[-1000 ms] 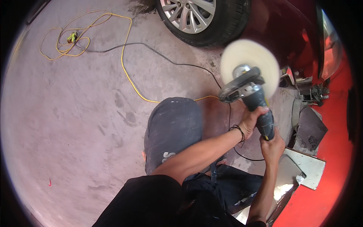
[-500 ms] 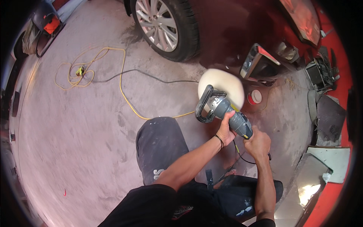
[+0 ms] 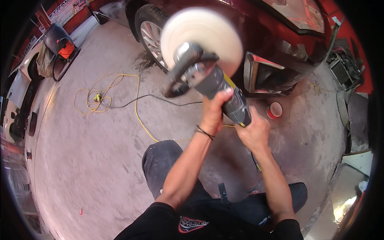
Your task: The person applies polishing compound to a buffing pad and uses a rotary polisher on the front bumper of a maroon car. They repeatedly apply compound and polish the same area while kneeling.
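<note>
Both hands hold a grey-and-black car polisher [image 3: 236, 102], raised and tilted in front of me. My left hand [image 3: 213, 114] is wrapped round the underside of its body, thumb up along the side. My right hand [image 3: 257, 130] closes round the rear end of the grip. A round white polishing pad [image 3: 212, 32] on its head looks smeared, as if spinning. The black loop handle [image 3: 182, 70] at the front has no hand on it. Behind the pad stands a dark red car [image 3: 256, 36]; whether the pad touches the car, I cannot tell.
A yellow cord [image 3: 138, 108] loops over the concrete floor and joins a black cable [image 3: 160, 97]. Right of the polisher sits a small red-and-white tub [image 3: 274, 110]. Car parts [image 3: 348, 72] lean along the right wall. A black-and-orange machine [image 3: 64, 46] stands far left.
Both hands have lifted the polisher up and to the left, toward the car. Its pad, sharp and still-looking before, is now blurred. The view has tilted upward a little.
</note>
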The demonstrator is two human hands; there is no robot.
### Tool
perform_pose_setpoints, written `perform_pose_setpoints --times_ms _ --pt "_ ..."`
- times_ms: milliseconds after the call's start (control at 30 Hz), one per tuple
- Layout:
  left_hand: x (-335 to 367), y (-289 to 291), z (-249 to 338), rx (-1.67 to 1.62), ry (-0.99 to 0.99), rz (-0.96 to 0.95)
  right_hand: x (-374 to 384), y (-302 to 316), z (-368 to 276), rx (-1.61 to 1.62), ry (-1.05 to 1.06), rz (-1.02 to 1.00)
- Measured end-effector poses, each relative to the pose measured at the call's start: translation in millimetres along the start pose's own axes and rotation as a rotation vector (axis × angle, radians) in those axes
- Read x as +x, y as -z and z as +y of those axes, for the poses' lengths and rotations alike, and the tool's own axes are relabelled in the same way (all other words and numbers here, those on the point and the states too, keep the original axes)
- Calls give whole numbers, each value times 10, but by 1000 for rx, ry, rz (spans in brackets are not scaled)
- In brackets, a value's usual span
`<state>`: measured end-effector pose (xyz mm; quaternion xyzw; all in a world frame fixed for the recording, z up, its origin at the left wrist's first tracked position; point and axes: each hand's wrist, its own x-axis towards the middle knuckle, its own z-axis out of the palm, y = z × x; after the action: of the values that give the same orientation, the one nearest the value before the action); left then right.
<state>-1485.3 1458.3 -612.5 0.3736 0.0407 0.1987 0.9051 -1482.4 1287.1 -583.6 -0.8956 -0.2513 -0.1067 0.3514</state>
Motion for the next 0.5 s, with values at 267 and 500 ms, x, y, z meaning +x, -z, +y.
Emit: perform_pose_setpoints --times_ms 267,500 --pt "238 -84 762 435 -238 -193 116 -704 -289 349 -117 197" --pt "-229 622 513 669 87 -120 -660 -1634 -251 419 -377 132"
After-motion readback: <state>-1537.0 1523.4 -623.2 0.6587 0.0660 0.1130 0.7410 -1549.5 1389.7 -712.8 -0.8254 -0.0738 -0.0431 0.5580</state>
